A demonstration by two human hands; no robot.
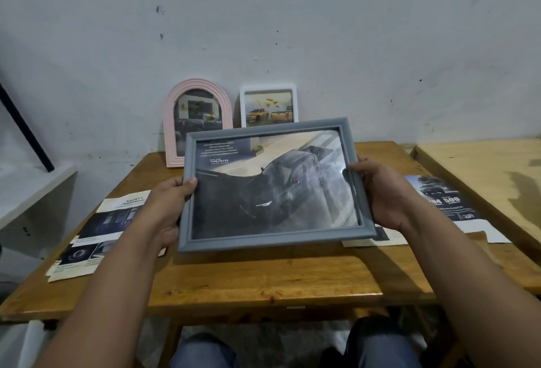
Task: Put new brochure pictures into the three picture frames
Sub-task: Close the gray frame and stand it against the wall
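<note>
I hold a grey rectangular picture frame (pixel 265 243) above the wooden table (pixel 263 280), its glass facing me and tilted back. Behind the glass is a dark brochure picture of a car with white text at the upper left. My left hand (pixel 167 206) grips the frame's left edge, thumb on the front. My right hand (pixel 380 192) grips its right edge. A pink arched frame (pixel 175 121) and a white rectangular frame (pixel 268 89) lean upright against the wall at the back of the table, each with a car picture inside.
Brochure sheets (pixel 93 236) lie on the table's left side, more brochure pages (pixel 445 203) on the right. A second, paler wooden table (pixel 491 180) adjoins on the right. A white shelf (pixel 29 192) stands at the left. My knees show under the table.
</note>
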